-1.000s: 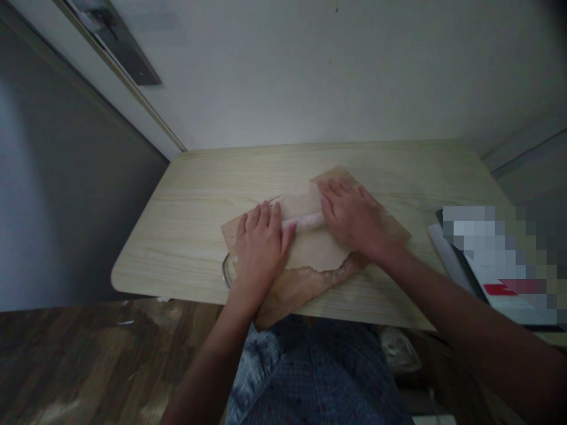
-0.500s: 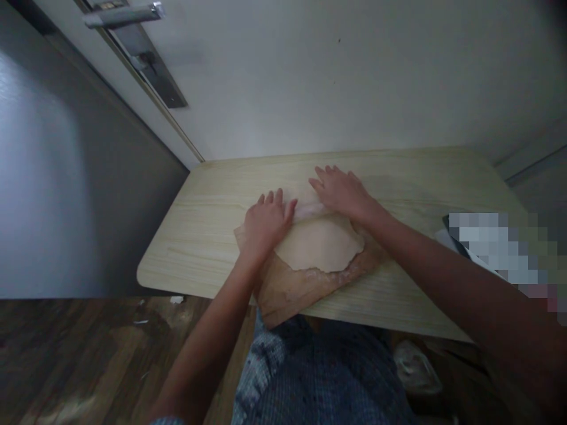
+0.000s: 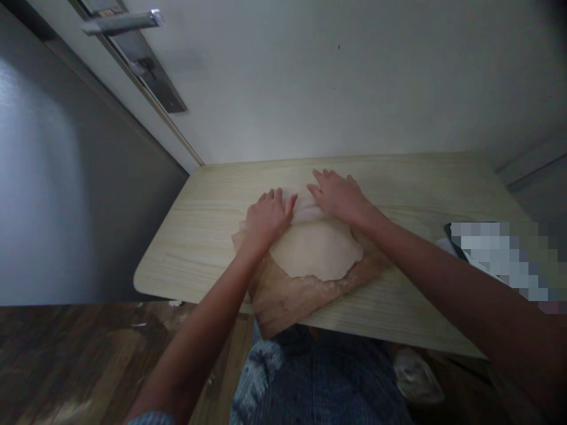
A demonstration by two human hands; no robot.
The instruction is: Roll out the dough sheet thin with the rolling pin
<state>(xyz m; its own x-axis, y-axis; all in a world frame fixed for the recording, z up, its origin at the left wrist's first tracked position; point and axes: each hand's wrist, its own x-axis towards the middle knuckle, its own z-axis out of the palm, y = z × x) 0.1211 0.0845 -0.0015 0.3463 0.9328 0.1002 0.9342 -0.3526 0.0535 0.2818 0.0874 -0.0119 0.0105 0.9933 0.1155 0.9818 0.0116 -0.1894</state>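
A flat sheet of pale dough (image 3: pixel 316 254) lies on brown paper (image 3: pixel 287 298) on a light wooden table (image 3: pixel 204 236). At the dough's far edge a pale rolling pin (image 3: pixel 305 208) shows between my hands. My left hand (image 3: pixel 267 217) rests palm down on its left end, fingers stretched forward. Over its right end my right hand (image 3: pixel 339 198) presses, fingers flat and spread. Most of the pin is hidden under my palms.
The table stands against a white wall, with a door and its metal handle (image 3: pixel 121 22) at the upper left. A dark flat item with a blurred patch (image 3: pixel 496 251) lies at the table's right. Wood flooring (image 3: pixel 66 360) runs along the left, below the table's near edge.
Both hands pushed the rolling pin away from me, from the dough's middle to its far edge. More flattened dough now shows near me. The camera tilted up slightly.
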